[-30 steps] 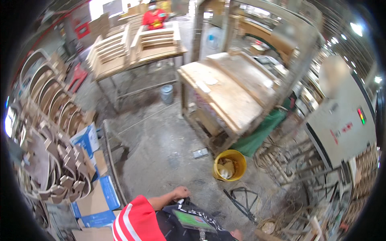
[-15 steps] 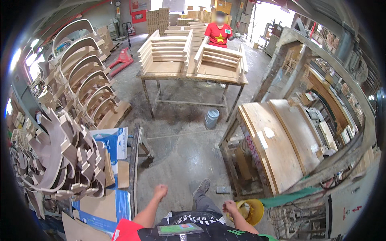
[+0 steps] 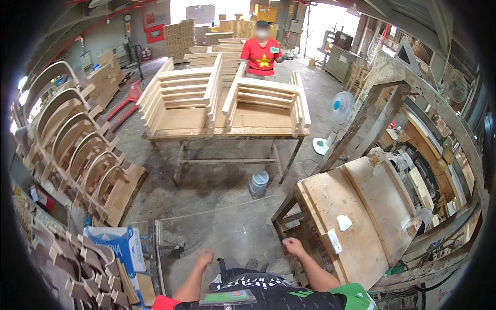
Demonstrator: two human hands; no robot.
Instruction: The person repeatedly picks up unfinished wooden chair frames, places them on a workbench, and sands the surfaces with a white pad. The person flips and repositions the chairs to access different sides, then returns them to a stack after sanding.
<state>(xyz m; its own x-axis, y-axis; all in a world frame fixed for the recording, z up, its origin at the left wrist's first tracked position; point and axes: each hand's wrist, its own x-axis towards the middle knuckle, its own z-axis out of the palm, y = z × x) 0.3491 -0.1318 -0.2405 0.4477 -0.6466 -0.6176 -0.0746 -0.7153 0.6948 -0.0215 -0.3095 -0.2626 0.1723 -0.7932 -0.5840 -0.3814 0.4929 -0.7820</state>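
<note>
My left hand (image 3: pixel 205 257) hangs in front of my body at the lower middle, fingers curled in, with nothing visible in it. Its nearest neighbour is a narrow dark rail at the left. My right hand (image 3: pixel 293 248) is loosely fisted, and I see nothing in it either. It is close to the near left corner of a wooden workbench (image 3: pixel 330 206), apart from its edge as far as I can tell. Ahead, a table (image 3: pixel 227 133) bears two stacks of pale wooden frames, a left stack (image 3: pixel 181 93) and a right stack (image 3: pixel 268 101).
A grey lidded bucket (image 3: pixel 258 183) stands on the floor before the table. Curved wooden parts (image 3: pixel 77 139) are stacked at left, above more curved pieces (image 3: pixel 77 263). A white fan (image 3: pixel 341 108) stands right. A person (image 3: pixel 262 54) in red is behind the table.
I have moved forward; the table, bucket and workbench appear nearer. The yellow bucket by my right hand has left view, and the fan has come into view. Both arms have swung slightly.
</note>
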